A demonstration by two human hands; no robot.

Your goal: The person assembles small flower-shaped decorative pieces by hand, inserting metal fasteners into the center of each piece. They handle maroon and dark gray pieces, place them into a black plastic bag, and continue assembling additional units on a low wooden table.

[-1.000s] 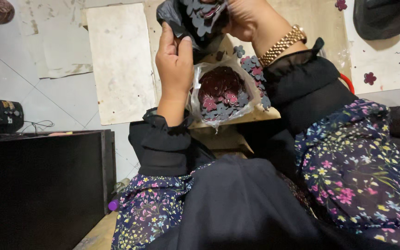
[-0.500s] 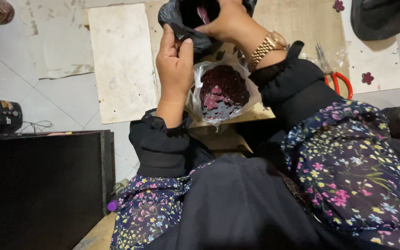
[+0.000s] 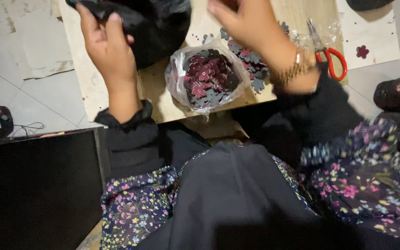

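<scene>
The left hand point(image 3: 109, 44) has its grip clamped on the edge of a black fabric piece point(image 3: 153, 28), thumb and fingers pinching the soft, crumpled cloth near the upper edge of the view. The cloth bunches in dark folds on the wooden board point(image 3: 163, 99) between the two hands. The right hand point(image 3: 246, 23) is blurred, fingers curled with something small possibly between the tips; whether its grip is clamped or apart cannot be told. A gold-coloured bracelet point(image 3: 295, 71) circles that wrist.

Just below the cloth, a clear, crinkled plastic bag point(image 3: 179, 85) sits open on the board, filled with small flat flower-shaped cut-outs point(image 3: 209, 78) in maroon and grey. More of these loose flowers point(image 3: 253, 58) lie scattered just beside the bag. Red-handled scissors point(image 3: 332, 60) rest near the right wrist. The board lies on a pale tiled floor point(image 3: 38, 102).
</scene>
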